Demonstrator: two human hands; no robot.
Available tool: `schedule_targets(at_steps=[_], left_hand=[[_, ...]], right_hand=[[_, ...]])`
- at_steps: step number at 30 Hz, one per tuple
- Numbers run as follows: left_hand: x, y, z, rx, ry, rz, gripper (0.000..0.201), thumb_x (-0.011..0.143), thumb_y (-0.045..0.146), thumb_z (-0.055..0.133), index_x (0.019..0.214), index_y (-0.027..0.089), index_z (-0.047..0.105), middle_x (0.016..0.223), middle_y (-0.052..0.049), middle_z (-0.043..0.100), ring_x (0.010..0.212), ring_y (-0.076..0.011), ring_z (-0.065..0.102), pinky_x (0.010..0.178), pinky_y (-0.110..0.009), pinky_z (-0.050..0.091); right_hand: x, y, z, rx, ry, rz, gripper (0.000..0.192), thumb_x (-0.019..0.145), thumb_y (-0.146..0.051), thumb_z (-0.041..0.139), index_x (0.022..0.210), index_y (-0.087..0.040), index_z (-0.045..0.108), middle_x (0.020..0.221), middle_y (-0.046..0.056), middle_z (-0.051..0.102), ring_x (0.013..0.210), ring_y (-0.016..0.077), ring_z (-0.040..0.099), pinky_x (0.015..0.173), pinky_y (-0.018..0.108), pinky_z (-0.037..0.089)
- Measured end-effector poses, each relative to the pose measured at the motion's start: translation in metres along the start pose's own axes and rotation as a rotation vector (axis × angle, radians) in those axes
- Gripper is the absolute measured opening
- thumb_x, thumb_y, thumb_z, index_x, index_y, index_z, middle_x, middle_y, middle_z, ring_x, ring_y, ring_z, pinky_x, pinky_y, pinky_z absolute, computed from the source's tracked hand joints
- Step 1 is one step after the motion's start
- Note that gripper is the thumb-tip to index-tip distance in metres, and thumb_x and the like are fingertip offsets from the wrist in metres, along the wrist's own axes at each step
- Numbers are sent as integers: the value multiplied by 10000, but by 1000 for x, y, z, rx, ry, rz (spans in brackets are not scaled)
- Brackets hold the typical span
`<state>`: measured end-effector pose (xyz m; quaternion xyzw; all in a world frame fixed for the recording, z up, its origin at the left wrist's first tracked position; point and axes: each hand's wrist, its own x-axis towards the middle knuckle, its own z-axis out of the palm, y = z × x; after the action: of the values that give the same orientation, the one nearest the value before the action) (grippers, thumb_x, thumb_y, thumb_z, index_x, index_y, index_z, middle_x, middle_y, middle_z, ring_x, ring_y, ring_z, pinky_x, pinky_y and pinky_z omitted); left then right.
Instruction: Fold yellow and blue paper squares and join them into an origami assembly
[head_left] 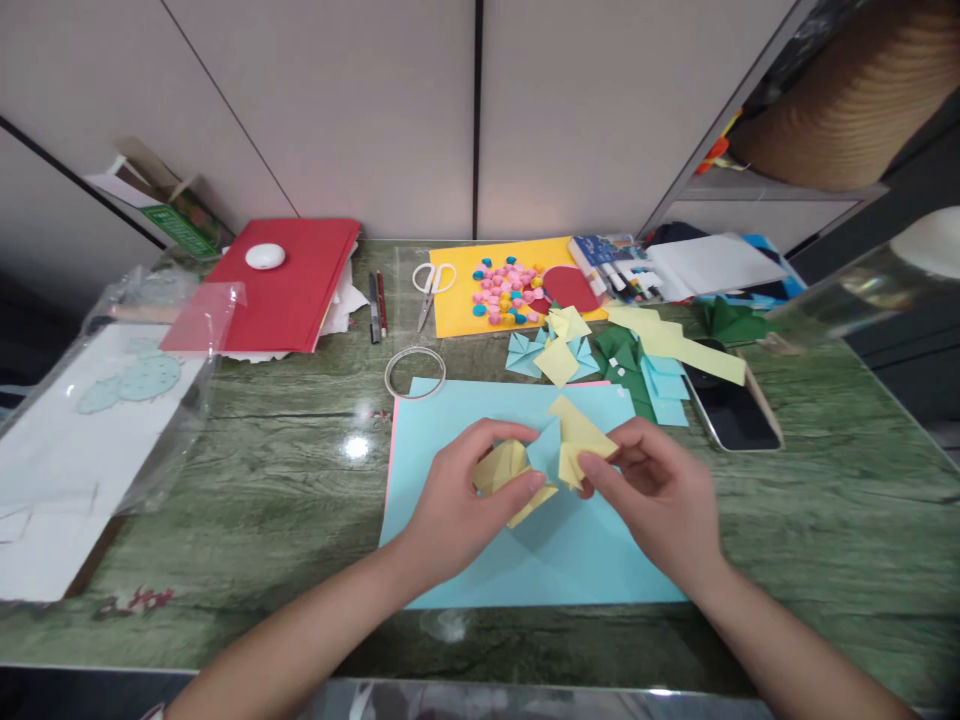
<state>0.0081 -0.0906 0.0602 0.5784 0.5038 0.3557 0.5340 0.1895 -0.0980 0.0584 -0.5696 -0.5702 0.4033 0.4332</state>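
I see my left hand (457,500) pinched on the yellow flaps of a folded paper piece (544,455); my right hand (649,490) grips its other side; the piece hangs just above a light blue sheet (540,560) on the green counter (262,470); a tape ring (415,372) lies beyond.

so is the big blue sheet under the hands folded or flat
Flat: the blue sheet lies spread on the table, edges straight, no creases visible. Both hands work above it.
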Motion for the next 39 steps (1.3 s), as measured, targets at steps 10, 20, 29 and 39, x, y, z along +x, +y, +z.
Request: schedule_targets(at_steps=[10, 20, 29, 39], left_hand=[[2, 0, 0, 22, 31, 12, 249, 744, 338, 618, 965, 230, 587, 970, -25, 612, 878, -179, 562, 781, -288, 441], [6, -1, -5, 22, -54, -6, 236, 758, 321, 598, 971, 223, 572, 904, -9, 600, 819, -160, 551, 731, -264, 436], [8, 1, -11, 52, -144, -18, 228, 734, 336, 624, 933, 228, 597, 815, 12, 579, 713, -125, 493, 653, -231, 394], [6, 2, -4, 114, -101, -70, 235, 715, 293, 638, 941, 236, 601, 874, 13, 631, 796, -153, 556, 688, -246, 416]], right_hand=[[1, 8, 2, 21, 29, -56, 183, 754, -260, 632, 861, -256, 484, 654, -11, 637, 596, 160, 625, 567, 288, 487], [18, 4, -12, -22, -352, -41, 173, 809, -270, 569, 962, -263, 649, 778, 17, 649, 705, 151, 636, 665, 281, 514], [28, 9, -21, 44, -498, 50, 114, 749, -312, 629, 815, -228, 671, 737, 15, 672, 632, 145, 628, 602, 258, 515], [27, 8, -19, -56, -448, 22, 121, 741, -327, 636, 735, -207, 658, 680, 1, 651, 578, 128, 596, 544, 236, 467]])
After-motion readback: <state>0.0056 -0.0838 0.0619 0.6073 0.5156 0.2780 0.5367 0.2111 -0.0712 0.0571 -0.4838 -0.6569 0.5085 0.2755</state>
